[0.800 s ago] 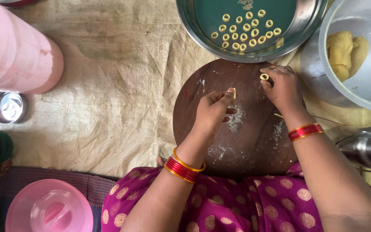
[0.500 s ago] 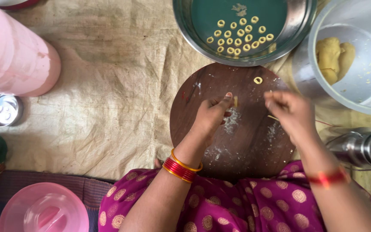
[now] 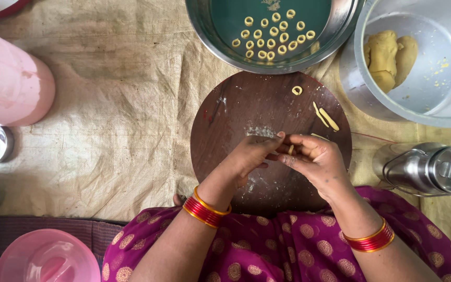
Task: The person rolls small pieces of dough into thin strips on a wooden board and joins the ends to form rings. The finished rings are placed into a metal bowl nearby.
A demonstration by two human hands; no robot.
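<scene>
Both hands meet over the middle of the round wooden board (image 3: 225,120), and between them is a small strip of yellow dough (image 3: 291,149), pinched at the fingertips: the left hand (image 3: 249,155) closes on it from one side, thumb against forefinger, and the right hand (image 3: 317,159) takes the other end with curled fingers, so the piece is clamped between the two rather than resting on the wood. Held up like this, just above the board, the strip can be bent without sticking to the floury patch directly below the grip. Just beyond the fingers, on the far right part of the board, lie two more dough strips (image 3: 325,117) side by side, near enough to be picked up without shifting, and a little farther out sits one finished dough ring (image 3: 297,90) near the board's far edge. Past that edge stands a steel tray (image 3: 204,31) holding rows of similar rings (image 3: 272,36), touching or nearly touching the board. To the right of the grip and farther off, a large steel bowl (image 3: 444,104) keeps lumps of the same dough (image 3: 390,57). A steel lidded can (image 3: 429,168) lies close on the right; pink plastic containers (image 3: 11,83) stand well apart on the left.
</scene>
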